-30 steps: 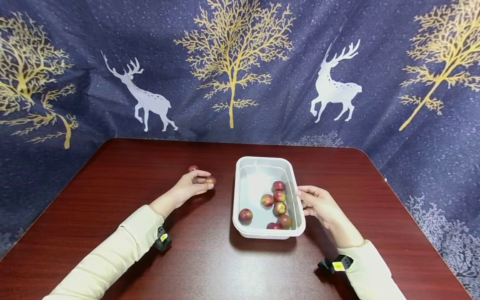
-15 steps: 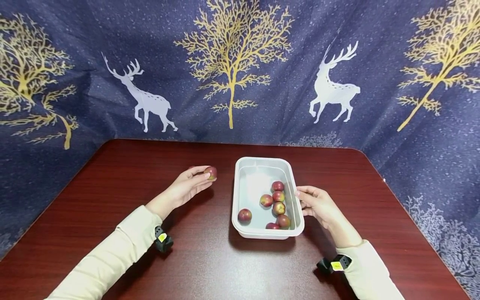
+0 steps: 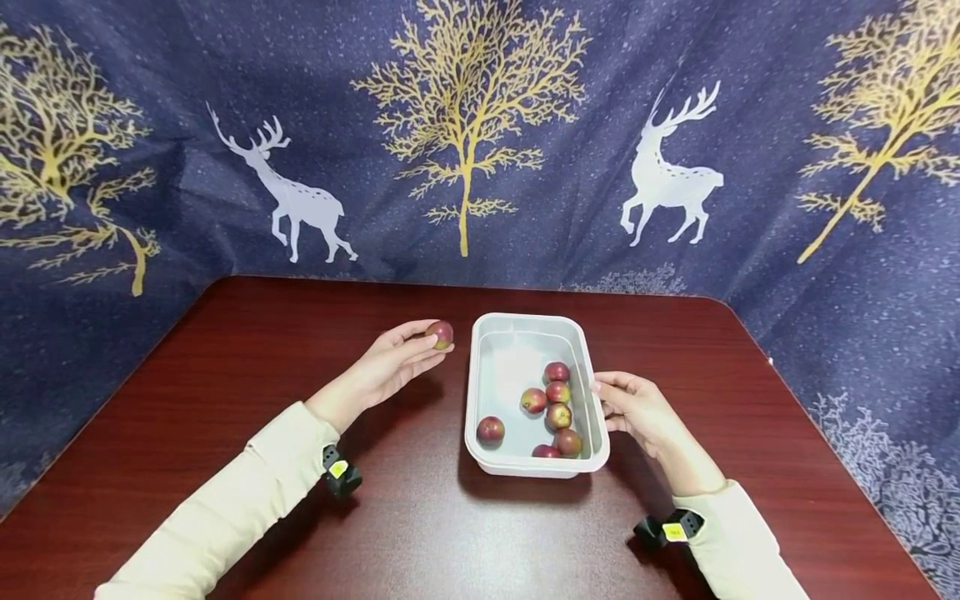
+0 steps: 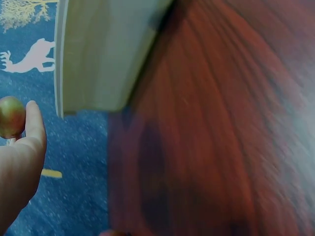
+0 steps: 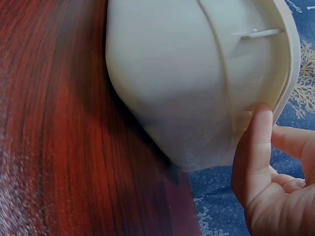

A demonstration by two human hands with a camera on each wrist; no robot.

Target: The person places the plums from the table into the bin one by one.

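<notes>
My left hand (image 3: 393, 362) holds a red and yellow-green plum (image 3: 439, 335) between thumb and fingers, above the table just left of a white plastic tub (image 3: 475, 392). In the left wrist view the plum (image 4: 12, 117) shows at the left edge beside a fingertip, level with the tub's lower side. My right hand (image 3: 637, 412) grips the tub's right rim, and in the right wrist view a finger (image 5: 258, 142) lies against the outer wall below that rim. Inside the tub sit several plums (image 3: 534, 401), most along the right side, with one plum (image 3: 491, 431) at the near left corner.
The tub stands on a dark red wooden table (image 3: 300, 325), right of its middle. Behind the table hangs a dark blue cloth (image 3: 525, 242) printed with deer and trees. A sliver of something reddish (image 4: 113, 233) shows at the bottom edge of the left wrist view.
My left hand has lifted a plum from the table and carried it right and away from me, closer to the tub. A second plum behind that hand is now hidden. The right hand stays put.
</notes>
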